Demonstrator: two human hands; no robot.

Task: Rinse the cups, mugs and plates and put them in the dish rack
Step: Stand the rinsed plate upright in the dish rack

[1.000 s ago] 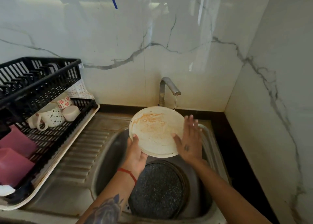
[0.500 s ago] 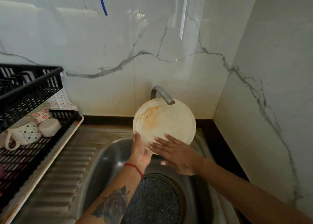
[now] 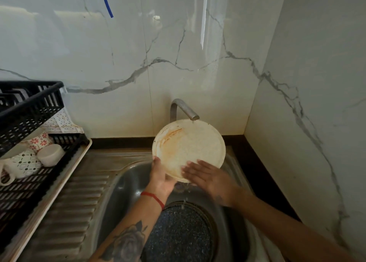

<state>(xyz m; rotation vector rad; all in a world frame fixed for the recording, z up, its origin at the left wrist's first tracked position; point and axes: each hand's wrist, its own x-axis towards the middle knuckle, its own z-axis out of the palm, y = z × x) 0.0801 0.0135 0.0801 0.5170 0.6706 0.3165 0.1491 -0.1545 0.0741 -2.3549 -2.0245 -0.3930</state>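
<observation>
Two hands are on the cream plate (image 3: pixel 190 147), which I hold tilted over the steel sink (image 3: pixel 126 184) with its top edge right beneath the tap (image 3: pixel 184 109): my left hand (image 3: pixel 161 180) grips its lower left rim with fingers curled round it, and my right hand (image 3: pixel 206 177), slightly blurred, lies flat with straight fingers on its lower face. Orange smears mark the plate's left side, water drips from its lower edge, and a dark speckled pan (image 3: pixel 178 234) sits in the sink below. Left on the bench, the black dish rack (image 3: pixel 29 111) holds patterned mugs (image 3: pixel 22 164) and a small white cup (image 3: pixel 51 154).
</observation>
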